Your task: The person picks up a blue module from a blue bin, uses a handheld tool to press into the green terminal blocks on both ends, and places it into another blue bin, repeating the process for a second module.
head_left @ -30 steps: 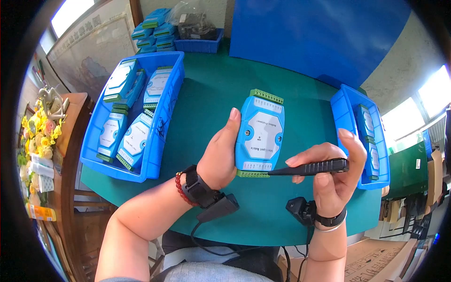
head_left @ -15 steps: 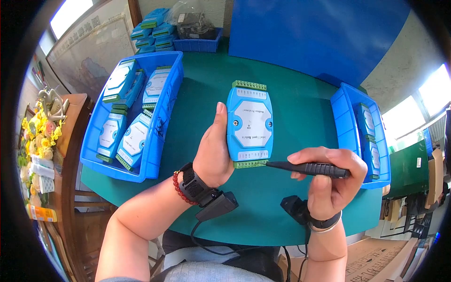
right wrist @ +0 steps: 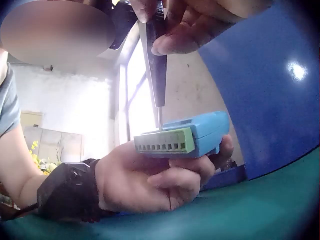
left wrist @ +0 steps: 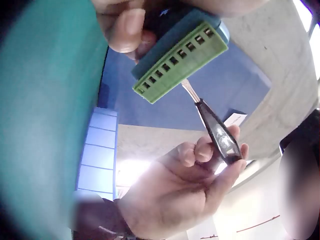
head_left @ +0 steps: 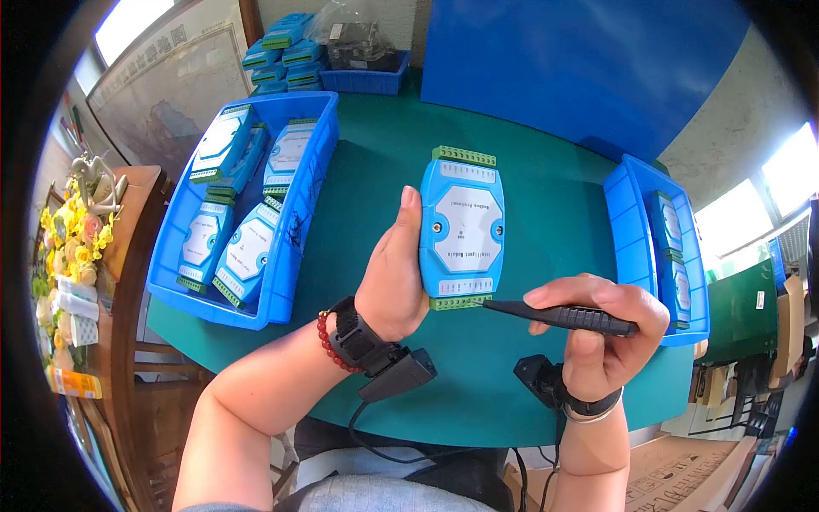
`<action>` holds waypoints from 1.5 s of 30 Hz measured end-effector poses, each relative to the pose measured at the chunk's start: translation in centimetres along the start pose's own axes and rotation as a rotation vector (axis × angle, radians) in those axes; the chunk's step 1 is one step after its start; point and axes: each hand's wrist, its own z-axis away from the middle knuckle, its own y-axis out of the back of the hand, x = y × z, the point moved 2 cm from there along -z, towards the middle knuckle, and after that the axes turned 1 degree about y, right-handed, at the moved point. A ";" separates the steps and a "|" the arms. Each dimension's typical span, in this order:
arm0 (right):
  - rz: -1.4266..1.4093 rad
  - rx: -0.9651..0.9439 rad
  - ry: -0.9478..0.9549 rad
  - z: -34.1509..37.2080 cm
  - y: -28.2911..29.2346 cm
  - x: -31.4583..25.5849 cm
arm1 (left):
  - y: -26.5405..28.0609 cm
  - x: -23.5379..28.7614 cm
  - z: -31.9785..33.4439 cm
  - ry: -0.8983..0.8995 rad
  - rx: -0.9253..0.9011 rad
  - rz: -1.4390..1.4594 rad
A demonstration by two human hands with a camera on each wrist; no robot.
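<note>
My left hand (head_left: 394, 277) grips a blue module (head_left: 463, 226) with a white label, thumb along its left edge and fingers beneath it. A green screw terminal block (head_left: 461, 303) runs along the module's near end, and another (head_left: 465, 156) along its far end. My right hand (head_left: 610, 328) pinches the black handle of a screwdriver (head_left: 567, 316). In the right wrist view the screwdriver (right wrist: 156, 75) stands upright, its thin metal shaft meeting the top of the terminal block (right wrist: 165, 141). Square wire openings show along the block's face (left wrist: 177, 62) in the left wrist view.
A blue bin (head_left: 294, 282) with several similar modules stands on the green table (head_left: 375, 145) at left. Another blue bin (head_left: 636, 256) at right holds modules too. Stacked modules (head_left: 286, 55) and a small bin (head_left: 367, 81) with a plastic bag sit at the back.
The module shifted left and then slightly back right in the head view, turning a little straighter. The screwdriver moved along with it, its tip staying at the near terminal block.
</note>
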 end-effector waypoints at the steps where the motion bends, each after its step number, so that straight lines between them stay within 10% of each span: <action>1: 0.011 -0.014 -0.002 0.0 0.0 0.0 | 0.2 0.0 0.0 -0.002 -0.012 0.001; 45: 0.117 0.074 -0.169 -0.1 0.1 0.3 | 0.3 -0.5 -0.1 -0.040 0.007 -0.089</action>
